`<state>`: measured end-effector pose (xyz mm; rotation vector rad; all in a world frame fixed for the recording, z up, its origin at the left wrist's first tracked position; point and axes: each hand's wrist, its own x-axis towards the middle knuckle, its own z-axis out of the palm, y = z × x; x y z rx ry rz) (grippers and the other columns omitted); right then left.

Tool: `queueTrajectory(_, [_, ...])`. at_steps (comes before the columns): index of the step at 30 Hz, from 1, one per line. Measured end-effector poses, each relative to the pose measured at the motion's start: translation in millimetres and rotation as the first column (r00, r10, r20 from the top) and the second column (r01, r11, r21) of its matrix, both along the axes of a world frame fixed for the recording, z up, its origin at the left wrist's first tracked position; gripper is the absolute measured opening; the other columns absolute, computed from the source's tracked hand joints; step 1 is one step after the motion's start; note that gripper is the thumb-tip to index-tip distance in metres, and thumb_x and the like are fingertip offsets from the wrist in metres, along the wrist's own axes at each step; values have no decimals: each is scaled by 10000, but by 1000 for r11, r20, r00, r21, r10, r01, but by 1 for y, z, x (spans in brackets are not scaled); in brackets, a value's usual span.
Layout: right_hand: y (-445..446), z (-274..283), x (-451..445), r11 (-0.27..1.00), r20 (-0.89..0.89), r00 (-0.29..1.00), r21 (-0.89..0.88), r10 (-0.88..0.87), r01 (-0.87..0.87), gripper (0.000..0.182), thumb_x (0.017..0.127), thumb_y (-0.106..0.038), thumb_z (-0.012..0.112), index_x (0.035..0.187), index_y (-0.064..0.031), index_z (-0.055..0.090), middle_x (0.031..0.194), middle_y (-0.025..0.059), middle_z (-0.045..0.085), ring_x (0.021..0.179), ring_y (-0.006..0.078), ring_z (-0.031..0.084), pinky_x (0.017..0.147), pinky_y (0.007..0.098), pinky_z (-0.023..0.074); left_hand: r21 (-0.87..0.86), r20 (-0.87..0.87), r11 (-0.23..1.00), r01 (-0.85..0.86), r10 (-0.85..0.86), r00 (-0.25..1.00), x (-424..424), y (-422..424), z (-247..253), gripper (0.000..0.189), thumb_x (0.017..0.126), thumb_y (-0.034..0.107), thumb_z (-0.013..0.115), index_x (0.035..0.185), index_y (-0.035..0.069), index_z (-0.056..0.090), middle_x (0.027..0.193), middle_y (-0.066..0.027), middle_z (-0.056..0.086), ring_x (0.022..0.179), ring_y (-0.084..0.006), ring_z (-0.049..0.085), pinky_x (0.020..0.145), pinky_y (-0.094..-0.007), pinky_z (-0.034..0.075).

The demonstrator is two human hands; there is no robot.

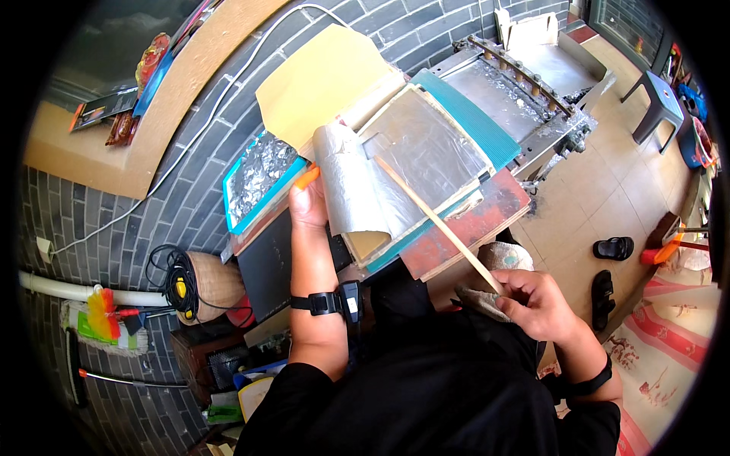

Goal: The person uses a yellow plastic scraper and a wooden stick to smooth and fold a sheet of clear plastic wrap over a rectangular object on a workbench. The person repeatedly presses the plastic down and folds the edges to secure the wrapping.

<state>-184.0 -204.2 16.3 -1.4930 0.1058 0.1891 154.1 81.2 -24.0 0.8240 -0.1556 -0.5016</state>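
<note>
My left hand (308, 199) is at the left edge of a curled silver foil sheet (342, 182), an orange finger cover on one finger. The other fingers are partly hidden behind the roll. Beside the curl, a stack of thin sheets with a silver foil top (428, 142) lies on a ribbed teal mat (465, 114). In my right hand (536, 305) is a slim wooden stick (439, 222), slanting across the stack with its far tip over the foil near the curl. A greyish worn pad or cloth (482, 302) is just below that hand's fingertips; whether I hold it is unclear.
A yellow paper sheet (325, 80) leans by the brick wall. To the left is a blue-rimmed tray (265, 176) of crumpled foil. A reddish board (462, 228) lies under the mat. Beyond stands a metal machine (496, 91) with a bar; a plastic stool (658, 108) is at right.
</note>
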Motion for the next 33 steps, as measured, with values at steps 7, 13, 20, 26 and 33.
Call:
queueTrajectory(7, [10,3,7,1000,25,1000,11,14,-14,321,878,7,556,1197,25,596,742,-13,540,669,53,455,591,231,418,-129,-30,988,82,-86,996,-4,12,-3,472,880,201,587,1259,-71,519,1205,-217,615,1077,-337,617,962,-464,484])
queueTrajectory(13, [6,2,7,999,7,1000,-41,11,-11,307,875,4,564,1179,32,598,717,-16,535,649,55,451,580,234,417,-159,-20,987,-3,0,1000,-13,37,3,394,916,167,517,1251,-38,549,1234,-197,607,1142,-332,578,996,-475,454])
queueTrajectory(20, [1,0,6,992,17,1000,-126,-15,17,333,859,49,563,1191,56,586,714,-58,484,599,20,397,517,209,329,-137,9,983,-124,127,992,-31,86,8,461,912,186,517,1310,-46,498,1299,-210,563,1191,-342,549,1038,-490,417])
queueTrajectory(26, [-4,-4,0,989,1,996,-113,-93,93,323,821,54,629,1142,37,610,657,-44,457,574,24,406,496,219,331,-174,72,961,-217,232,970,-51,169,-2,465,911,156,483,1345,-11,479,1329,-188,546,1234,-346,512,1063,-483,385])
queueTrajectory(33, [-8,-14,-5,980,-1,982,-62,-190,190,342,812,91,623,1149,35,596,682,-65,440,576,6,379,497,205,294,-172,122,942,-289,311,942,-96,211,29,476,937,222,430,1313,-64,485,1291,-231,559,1190,-359,547,1036,-504,412])
